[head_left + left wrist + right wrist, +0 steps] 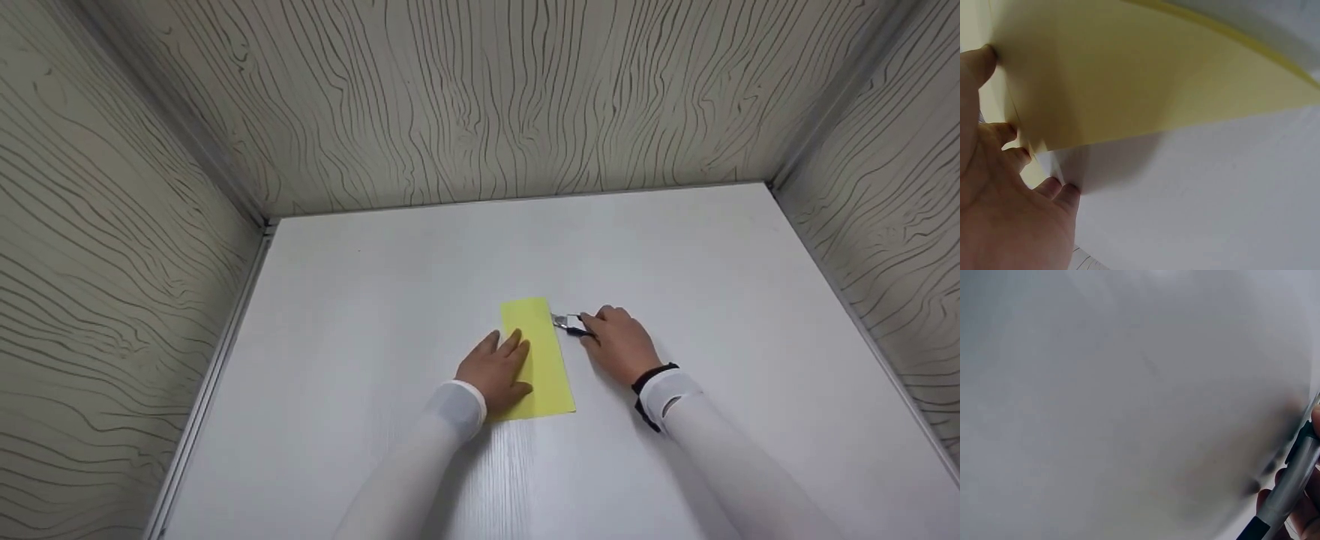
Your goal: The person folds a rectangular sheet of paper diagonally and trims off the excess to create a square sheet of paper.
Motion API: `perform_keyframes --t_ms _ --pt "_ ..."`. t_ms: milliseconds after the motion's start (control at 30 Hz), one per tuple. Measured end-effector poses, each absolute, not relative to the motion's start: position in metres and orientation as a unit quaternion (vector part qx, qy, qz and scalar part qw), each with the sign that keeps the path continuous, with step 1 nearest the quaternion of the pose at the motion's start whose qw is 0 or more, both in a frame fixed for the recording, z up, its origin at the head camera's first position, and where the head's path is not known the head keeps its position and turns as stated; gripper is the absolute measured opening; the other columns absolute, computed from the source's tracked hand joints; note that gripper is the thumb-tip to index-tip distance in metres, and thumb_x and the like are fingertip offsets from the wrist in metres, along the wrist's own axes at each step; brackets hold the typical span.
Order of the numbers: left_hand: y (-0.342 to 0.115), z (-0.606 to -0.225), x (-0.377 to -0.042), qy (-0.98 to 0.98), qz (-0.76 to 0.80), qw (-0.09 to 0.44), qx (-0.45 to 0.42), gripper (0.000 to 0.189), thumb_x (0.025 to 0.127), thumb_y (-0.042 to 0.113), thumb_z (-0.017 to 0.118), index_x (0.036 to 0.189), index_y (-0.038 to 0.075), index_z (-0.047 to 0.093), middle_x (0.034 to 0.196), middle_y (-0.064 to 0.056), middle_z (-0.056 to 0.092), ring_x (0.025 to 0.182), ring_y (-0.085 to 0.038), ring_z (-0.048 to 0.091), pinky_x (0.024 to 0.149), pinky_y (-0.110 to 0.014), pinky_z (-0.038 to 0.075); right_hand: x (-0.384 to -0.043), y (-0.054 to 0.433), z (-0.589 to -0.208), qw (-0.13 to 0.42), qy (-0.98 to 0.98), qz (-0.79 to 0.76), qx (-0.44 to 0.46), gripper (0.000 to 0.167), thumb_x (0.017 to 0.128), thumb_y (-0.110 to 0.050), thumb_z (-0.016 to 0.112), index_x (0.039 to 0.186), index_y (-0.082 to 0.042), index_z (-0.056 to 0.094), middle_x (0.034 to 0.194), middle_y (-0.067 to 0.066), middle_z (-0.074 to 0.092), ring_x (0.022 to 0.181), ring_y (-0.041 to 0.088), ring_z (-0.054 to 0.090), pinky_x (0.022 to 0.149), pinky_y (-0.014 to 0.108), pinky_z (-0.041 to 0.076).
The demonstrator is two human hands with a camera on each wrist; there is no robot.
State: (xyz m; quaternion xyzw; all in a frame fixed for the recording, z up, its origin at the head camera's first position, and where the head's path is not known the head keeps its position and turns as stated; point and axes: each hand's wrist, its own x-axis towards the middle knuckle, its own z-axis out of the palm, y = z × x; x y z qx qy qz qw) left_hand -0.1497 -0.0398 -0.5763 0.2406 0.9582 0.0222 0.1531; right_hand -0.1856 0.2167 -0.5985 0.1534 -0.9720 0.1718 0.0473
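Observation:
A yellow sheet of paper (547, 375) lies lengthwise on the white table. My left hand (495, 371) rests on its left side with the fingers spread. In the left wrist view, fingertips of the left hand (1016, 185) touch the paper (1106, 84) and the white surface beside it. My right hand (622, 341) grips what looks like a utility knife (576, 330), its metal tip at the paper's upper right edge. The right wrist view shows the knife's grey and black handle (1292, 478) in curled fingers; contact between blade and paper is hidden there.
The white tabletop (360, 300) extends around the paper on all sides. Wood-grain patterned panels (465, 97) stand at the back, left and right. A metal rail (217, 375) runs along the table's left edge.

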Motion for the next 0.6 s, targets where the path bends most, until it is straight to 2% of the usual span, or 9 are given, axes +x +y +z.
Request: perform_keyframes --t_ms 333,600 --pt "-0.0416 -0.5824 -0.1507 0.959 0.026 0.146 0.243 0.074 0.101 0.056 0.054 0.162 0.021 0.032 0.169 0.002 0.023 0.154 -0.031 0.022 0.123 -0.038 0.020 -0.1879 0.2127 -0.5966 0.058 -0.970 0.167 0.165 0.042 0.094 -0.016 0.075 0.133 -0.002 0.068 0.098 0.011 0.063 0.088 0.028 0.059 0.075 0.042 0.052" --pt "-0.0397 -0.5828 -0.1505 0.960 0.018 0.143 0.240 0.074 0.100 0.056 0.055 0.162 0.021 0.033 0.168 0.001 0.025 0.153 -0.031 0.024 0.123 -0.038 0.022 -0.1895 0.2098 -0.5952 0.042 -0.975 0.161 0.150 0.043 0.095 -0.019 0.074 0.135 -0.004 0.067 0.101 0.012 0.063 0.090 0.027 0.058 0.078 0.042 0.052"
